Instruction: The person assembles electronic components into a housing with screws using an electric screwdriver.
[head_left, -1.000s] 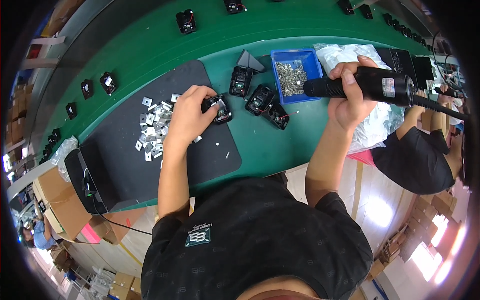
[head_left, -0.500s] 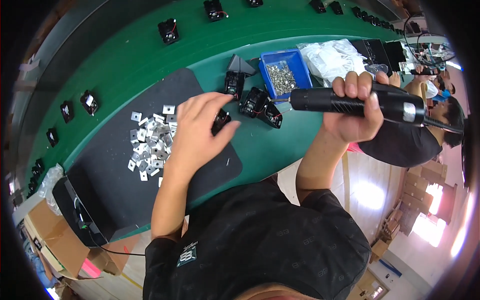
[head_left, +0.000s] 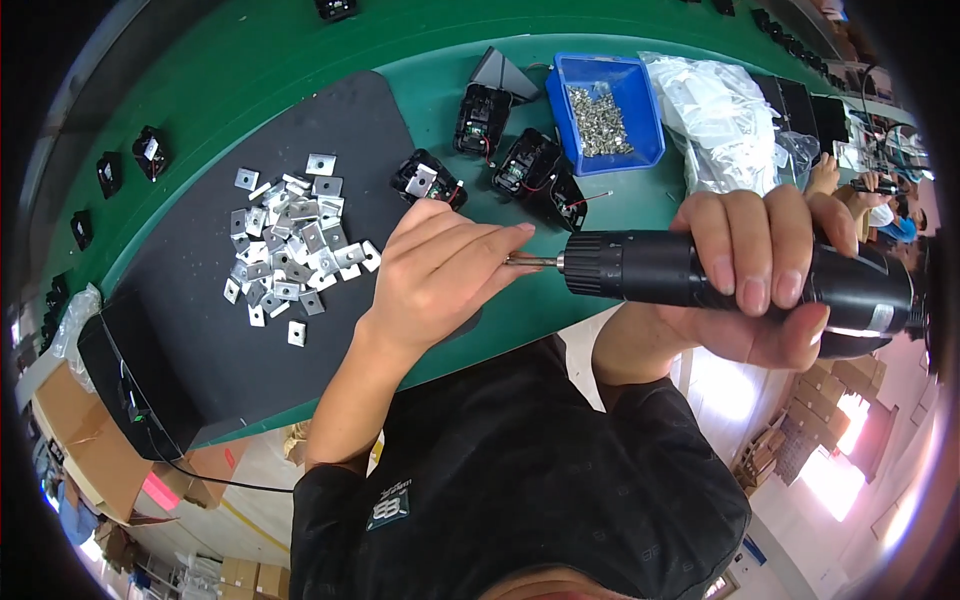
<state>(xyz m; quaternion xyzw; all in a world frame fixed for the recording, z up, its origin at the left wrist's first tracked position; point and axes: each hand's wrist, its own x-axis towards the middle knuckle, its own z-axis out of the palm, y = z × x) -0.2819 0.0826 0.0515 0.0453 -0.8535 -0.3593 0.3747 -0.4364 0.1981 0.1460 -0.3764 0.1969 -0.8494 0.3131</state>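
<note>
Head — left fingers [head_left: 505, 243] pinching bit [head_left: 546, 262], right fingers [head_left: 750, 240] round driver [head_left: 640, 267], bin [head_left: 641, 118] beyond, plates [head_left: 312, 237] leftward

Here's the black electric screwdriver [head_left: 640, 268], aloft over the right stretch of the desk's [head_left: 430, 110] near edge, barrel sideways, slim silver bit [head_left: 547, 262] pointing left! And there, at the dark mat's [head_left: 350, 120] right edge, sits an open black housing [head_left: 437, 172], silver plate [head_left: 421, 181] on top, red wire [head_left: 456, 192] showing.
</note>
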